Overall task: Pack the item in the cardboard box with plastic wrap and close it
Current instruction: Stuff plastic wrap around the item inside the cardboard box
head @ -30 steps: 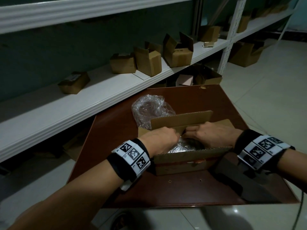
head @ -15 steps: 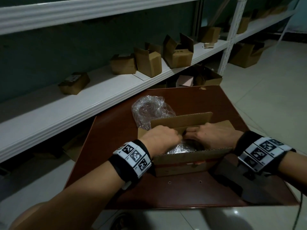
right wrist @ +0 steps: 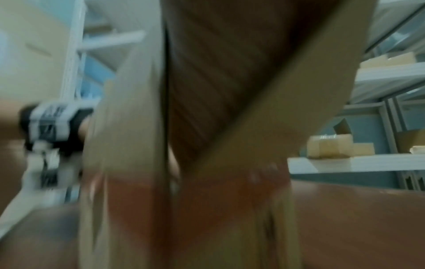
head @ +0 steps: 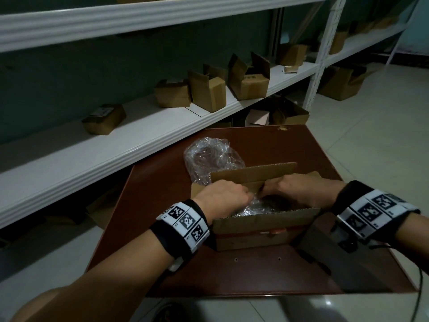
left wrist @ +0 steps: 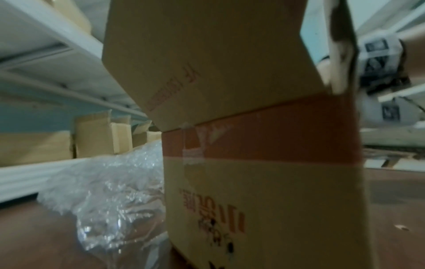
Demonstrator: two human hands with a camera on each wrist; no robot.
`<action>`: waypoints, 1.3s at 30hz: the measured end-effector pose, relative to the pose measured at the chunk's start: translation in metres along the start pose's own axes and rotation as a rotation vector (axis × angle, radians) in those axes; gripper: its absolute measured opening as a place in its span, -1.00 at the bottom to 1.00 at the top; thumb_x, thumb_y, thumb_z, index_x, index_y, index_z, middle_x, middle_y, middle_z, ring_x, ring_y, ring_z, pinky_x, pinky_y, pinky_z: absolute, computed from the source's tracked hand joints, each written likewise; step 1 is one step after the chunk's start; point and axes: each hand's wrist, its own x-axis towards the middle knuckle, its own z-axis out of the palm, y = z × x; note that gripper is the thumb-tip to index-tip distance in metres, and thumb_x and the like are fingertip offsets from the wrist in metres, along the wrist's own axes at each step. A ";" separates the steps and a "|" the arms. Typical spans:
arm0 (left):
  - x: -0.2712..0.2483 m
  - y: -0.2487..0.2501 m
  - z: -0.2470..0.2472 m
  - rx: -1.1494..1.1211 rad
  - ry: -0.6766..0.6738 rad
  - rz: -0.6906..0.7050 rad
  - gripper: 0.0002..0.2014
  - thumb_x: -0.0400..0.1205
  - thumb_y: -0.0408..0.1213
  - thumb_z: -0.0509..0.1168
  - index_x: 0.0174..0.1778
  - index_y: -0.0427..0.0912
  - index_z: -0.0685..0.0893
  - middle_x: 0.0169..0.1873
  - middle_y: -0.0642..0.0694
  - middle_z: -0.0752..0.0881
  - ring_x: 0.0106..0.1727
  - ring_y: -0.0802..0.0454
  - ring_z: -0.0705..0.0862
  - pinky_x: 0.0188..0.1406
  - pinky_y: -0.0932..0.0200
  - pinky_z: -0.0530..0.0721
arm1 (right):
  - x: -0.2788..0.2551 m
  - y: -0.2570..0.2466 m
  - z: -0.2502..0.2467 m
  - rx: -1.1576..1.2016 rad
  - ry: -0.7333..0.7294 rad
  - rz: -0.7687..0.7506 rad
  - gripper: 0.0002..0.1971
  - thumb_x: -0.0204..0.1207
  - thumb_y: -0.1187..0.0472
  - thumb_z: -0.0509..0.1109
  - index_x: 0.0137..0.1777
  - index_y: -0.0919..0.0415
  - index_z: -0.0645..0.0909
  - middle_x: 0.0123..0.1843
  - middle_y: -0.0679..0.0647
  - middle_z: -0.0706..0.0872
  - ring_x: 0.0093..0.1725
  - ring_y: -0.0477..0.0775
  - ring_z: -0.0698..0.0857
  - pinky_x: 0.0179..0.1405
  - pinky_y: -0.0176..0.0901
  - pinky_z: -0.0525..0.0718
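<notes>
Left hand (head: pixel 222 197) knuckles-up inside open cardboard box (head: pixel 260 228), fingers curled down toward plastic wrap (head: pixel 253 209) in box; actual grip hidden, cannot tell. Right hand (head: pixel 304 192) likewise inside box, fingertips out of sight, hold unclear. Item in box under wrap, only dark patch visible. Box on brown table (head: pixel 232 273), flaps up. Second crumpled plastic bundle (head: pixel 209 156) just behind box. Wrist views blurred.

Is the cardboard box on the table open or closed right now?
Open. The cardboard box has its far flap upright, and both hands reach inside onto the plastic wrap.
</notes>
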 end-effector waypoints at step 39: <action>-0.033 -0.054 -0.033 -0.844 0.331 -0.122 -0.74 0.61 -0.26 0.57 0.22 -0.06 0.85 0.01 0.09 0.87 0.03 0.25 0.81 0.18 0.14 0.78 | -0.010 -0.003 -0.009 0.398 0.220 0.037 -0.73 0.52 0.09 0.55 0.22 -0.02 0.76 0.09 -0.17 0.84 0.04 -0.34 0.76 0.05 -0.40 0.76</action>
